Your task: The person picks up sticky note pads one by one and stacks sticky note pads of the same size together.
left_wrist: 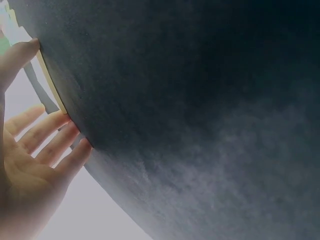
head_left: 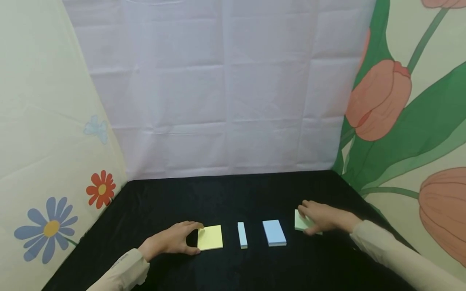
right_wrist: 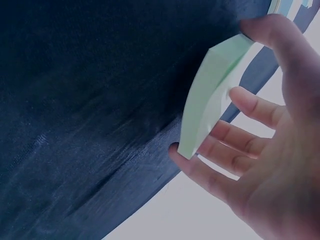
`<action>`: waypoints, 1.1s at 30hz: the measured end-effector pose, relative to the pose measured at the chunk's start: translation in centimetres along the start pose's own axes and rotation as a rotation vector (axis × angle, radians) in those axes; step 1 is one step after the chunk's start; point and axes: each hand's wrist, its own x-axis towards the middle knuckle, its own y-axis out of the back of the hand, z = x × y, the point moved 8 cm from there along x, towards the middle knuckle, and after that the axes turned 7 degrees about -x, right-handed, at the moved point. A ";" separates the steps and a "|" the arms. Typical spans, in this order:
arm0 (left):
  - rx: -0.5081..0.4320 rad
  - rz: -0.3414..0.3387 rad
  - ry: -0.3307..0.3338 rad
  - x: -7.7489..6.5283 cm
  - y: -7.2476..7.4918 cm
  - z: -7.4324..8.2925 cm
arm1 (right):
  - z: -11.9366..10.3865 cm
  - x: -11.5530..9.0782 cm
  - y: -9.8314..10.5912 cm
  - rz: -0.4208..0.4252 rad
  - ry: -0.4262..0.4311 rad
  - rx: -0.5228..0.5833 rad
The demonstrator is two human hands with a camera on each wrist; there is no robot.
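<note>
Four pads of sticky notes lie in a row on a black cloth in the head view. At the left end, my left hand (head_left: 177, 237) holds a square yellow sticky note pad (head_left: 211, 237) by its left side, thumb at the near corner and fingers at the far one. On the right, my right hand (head_left: 322, 216) spans a pale green sticky note pad (head_left: 300, 222), covering part of it. The right wrist view shows the green pad (right_wrist: 197, 105) between thumb and fingers. Between the hands are a narrow light-blue pad (head_left: 242, 234) and a wider blue pad (head_left: 274, 232).
The black-covered table (head_left: 225, 198) ends at a white hanging cloth (head_left: 225, 89). Flower-patterned cloths stand on both sides, with a red flower (head_left: 102, 189) low on the left and a pink tulip (head_left: 380, 99) on the right.
</note>
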 end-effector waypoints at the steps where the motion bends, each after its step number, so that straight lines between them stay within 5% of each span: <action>1: 0.000 0.000 -0.001 0.0 0.0 0.0 | 0.0 0.0 0.1 0.006 -0.006 -0.001; 18: -0.002 0.001 0.007 0.0 -0.2 -0.2 | -0.7 0.9 0.9 0.054 -0.032 -0.040; 33: 0.003 -0.005 -0.014 0.4 -0.4 0.0 | -1.9 1.1 1.7 0.126 0.036 -0.055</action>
